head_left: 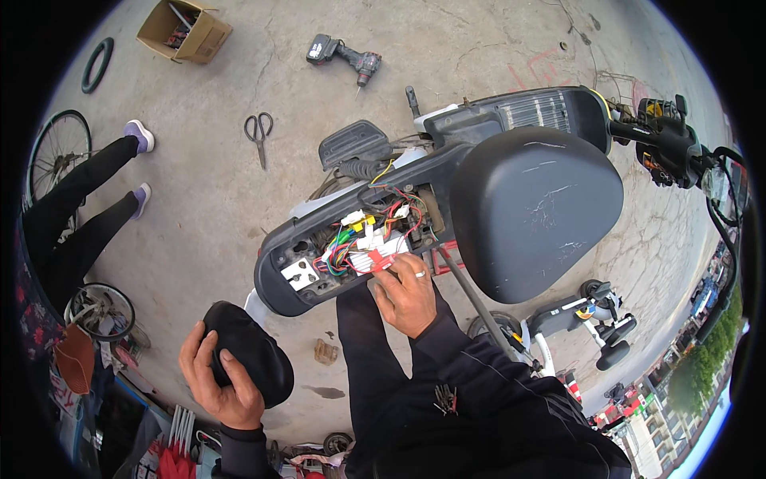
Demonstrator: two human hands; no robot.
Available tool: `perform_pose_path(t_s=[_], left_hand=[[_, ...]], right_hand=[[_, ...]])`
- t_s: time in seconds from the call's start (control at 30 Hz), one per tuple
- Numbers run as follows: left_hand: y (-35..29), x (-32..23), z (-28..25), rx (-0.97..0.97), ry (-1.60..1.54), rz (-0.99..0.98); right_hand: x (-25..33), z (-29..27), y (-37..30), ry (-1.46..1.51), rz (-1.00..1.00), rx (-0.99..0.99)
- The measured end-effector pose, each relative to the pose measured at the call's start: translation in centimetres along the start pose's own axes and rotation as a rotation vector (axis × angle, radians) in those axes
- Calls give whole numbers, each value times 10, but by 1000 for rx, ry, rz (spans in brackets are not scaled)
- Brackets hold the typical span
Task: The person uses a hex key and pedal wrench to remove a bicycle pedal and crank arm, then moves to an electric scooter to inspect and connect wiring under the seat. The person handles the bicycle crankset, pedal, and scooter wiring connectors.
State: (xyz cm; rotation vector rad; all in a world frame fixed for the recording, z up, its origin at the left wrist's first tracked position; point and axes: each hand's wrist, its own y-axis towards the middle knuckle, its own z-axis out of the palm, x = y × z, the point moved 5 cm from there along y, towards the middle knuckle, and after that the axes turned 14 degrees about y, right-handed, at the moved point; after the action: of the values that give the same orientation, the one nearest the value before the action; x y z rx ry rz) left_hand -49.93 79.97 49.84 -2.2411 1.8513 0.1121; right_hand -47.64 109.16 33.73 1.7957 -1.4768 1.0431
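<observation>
At the lower left, my left hand (222,382) grips a black padded seat (257,363) by its left side, thumb and fingers curved over it. My right hand (408,297), with a ring on one finger, is closed at the edge of an electric scooter's open body (279,297). Its fingertips pinch a small red piece (381,261) over a ribbed silver box (367,262); the exact kind is hard to make out. Tangled coloured wires (339,249) with white, yellow and green connectors fill the compartment beside it. The scooter's large black front seat (538,211) stands to the right.
Scissors (258,137), a cordless drill (345,57) and a cardboard box (185,32) lie on the concrete beyond the scooter. A person's legs (96,180) and bicycle wheels (57,160) are at left. Another scooter (570,318) is at right, below the handlebar (662,144).
</observation>
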Motion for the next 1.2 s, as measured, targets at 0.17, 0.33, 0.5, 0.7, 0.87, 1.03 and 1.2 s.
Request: perform_pose_path(t_s=[0.17,0.33,0.5,0.7,0.87,1.03,1.2], left_hand=[[0,0,0,-2,15,2],[0,0,0,-4,13,6],[0,1,0,-8,11,3],[0,1,0,-10,9,14],[1,1,0,-20,24,7],[1,-1,0,-39,5,20],[1,-1,-1,-43,6,23]], right_hand=[[-1,-4,2,30,14,-44],[-3,-16,3,119,3,-83],[-6,-25,8,113,73,-133],[-14,-26,25,98,94,-100],[-15,-31,39,118,-47,-1],[-14,-38,38,153,-55,65],[-11,-33,38,108,1,87]])
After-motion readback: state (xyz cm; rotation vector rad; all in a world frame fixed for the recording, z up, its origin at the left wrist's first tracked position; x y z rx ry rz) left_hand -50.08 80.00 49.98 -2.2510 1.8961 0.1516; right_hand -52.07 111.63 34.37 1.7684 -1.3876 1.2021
